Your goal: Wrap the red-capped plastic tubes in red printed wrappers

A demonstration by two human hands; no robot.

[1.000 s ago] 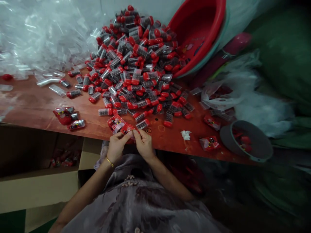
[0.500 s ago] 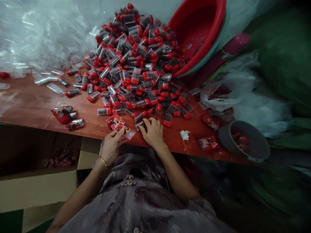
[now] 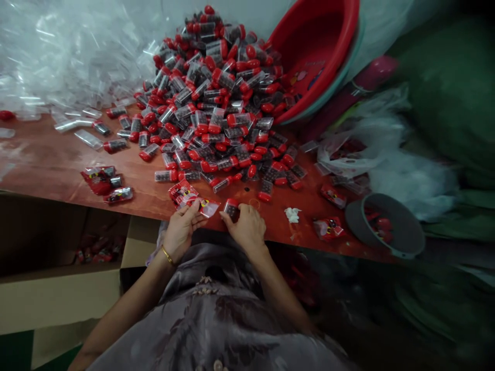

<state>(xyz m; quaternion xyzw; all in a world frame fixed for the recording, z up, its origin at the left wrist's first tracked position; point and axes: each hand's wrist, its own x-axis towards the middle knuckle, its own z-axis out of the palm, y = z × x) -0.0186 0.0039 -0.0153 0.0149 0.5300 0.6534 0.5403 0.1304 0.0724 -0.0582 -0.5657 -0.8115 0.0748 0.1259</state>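
Observation:
My left hand (image 3: 182, 226) pinches a small red printed plastic packet (image 3: 209, 207) whose clear end points right. Just beyond it, more red packets (image 3: 181, 191) lie on the table. My right hand (image 3: 247, 224) is closed round a small clear tube with a red cap (image 3: 231, 207), dark beads showing inside. The tube's red end points away from me, a short gap to the right of the packet. Behind both hands rises a big heap of similar red-capped tubes (image 3: 216, 113).
Clear empty tubes (image 3: 77, 67) are piled at the back left. A red basin (image 3: 340, 56) leans at the back right. Filled packets (image 3: 118, 195) lie at left, others (image 3: 328, 228) at right beside a grey bowl (image 3: 406, 234). Below the table edge, an open cardboard box (image 3: 58, 293) holds packets.
My right hand has drawn a tube from the heap's front edge toward me and turned it red end up. My left hand keeps the packet, shifted slightly right.

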